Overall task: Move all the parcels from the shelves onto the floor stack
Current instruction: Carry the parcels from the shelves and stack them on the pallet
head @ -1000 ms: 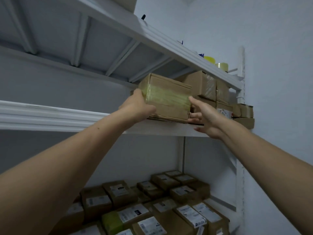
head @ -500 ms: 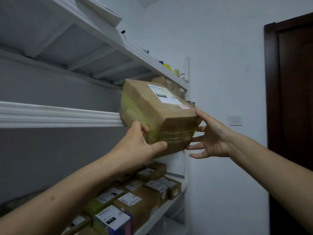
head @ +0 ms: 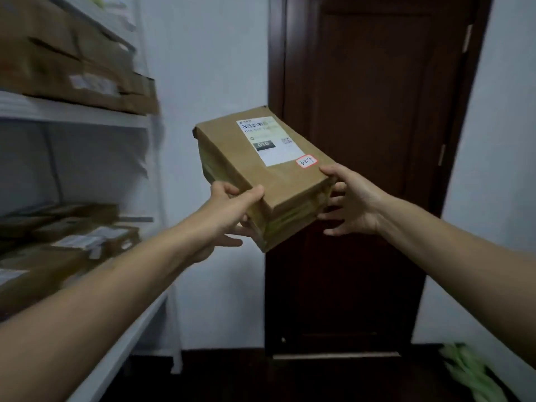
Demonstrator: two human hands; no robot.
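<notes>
— Holding what, mid-frame?
— A taped brown parcel (head: 261, 172), tilted, off the shelves (head: 75, 113), before the dark door (head: 377, 82). The left hand (head: 229, 210) grips its near corner, fingers hidden beneath; the right hand (head: 355, 204) presses the other side, fingers spread. At left, the shelf parcels (head: 72, 68) are blurred.

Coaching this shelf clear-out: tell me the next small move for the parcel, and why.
Probably lower the parcel toward the floor while turning to find the stack. The left hand grips it, the right hand braces its near end, it hangs clear of the shelves before the door, and no floor stack shows.
</notes>
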